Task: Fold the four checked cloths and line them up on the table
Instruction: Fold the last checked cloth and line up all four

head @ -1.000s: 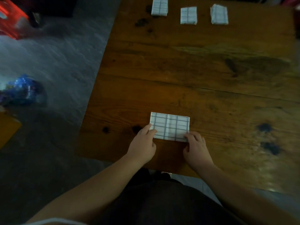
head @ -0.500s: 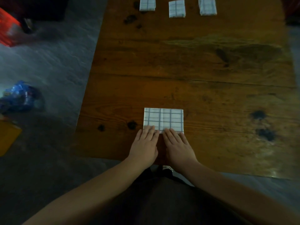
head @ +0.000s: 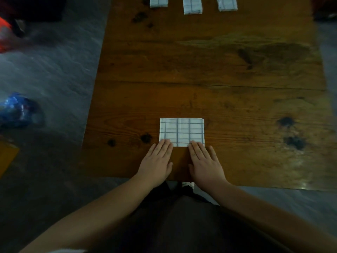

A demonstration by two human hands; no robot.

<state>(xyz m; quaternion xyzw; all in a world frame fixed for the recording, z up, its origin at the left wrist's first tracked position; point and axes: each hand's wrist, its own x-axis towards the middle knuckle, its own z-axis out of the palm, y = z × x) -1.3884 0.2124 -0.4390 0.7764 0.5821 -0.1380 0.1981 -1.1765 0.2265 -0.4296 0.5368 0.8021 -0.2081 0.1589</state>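
Brown wooden tabletop [head: 200,70] bearing four checked cloths, white with blue lines. Three lie folded small in a row at the far edge, apart from one another: left cloth [head: 158,1], middle cloth [head: 192,6], right cloth [head: 227,4]. The fourth cloth [head: 181,130], a wider folded rectangle, lies flat near my edge. My two hands, left hand [head: 156,165] and right hand [head: 206,165], lie flat and apart, fingers straight, fingertips resting on its near corners. On the grey floor [head: 54,70]: one blue bag [head: 18,110].
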